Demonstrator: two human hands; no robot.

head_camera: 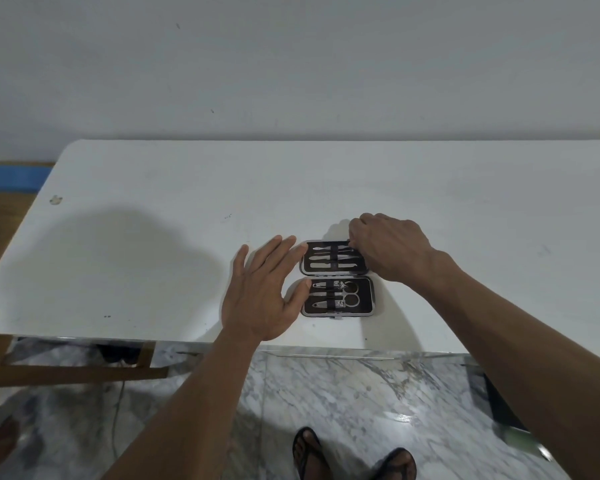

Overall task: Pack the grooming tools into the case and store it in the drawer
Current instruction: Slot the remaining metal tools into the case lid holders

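A small black grooming case (pixel 337 314) lies open flat on the white table (pixel 153 244), near its front edge. The far half holds slim metal tools (pixel 329 258) under a strap. The near half holds nail clippers and scissors (pixel 340 295). My left hand (pixel 260 292) rests flat with fingers spread against the case's left side, thumb touching the near half. My right hand (pixel 388 247) is curled over the far half's right end, fingertips on its edge or on a tool there; which one is hidden.
A white wall stands behind the table. A wooden drawer (pixel 84 370) is pulled out under the table's front left. Marble floor and my sandalled feet (pixel 354 455) lie below. A blue strip (pixel 11 176) sits on the floor at far left.
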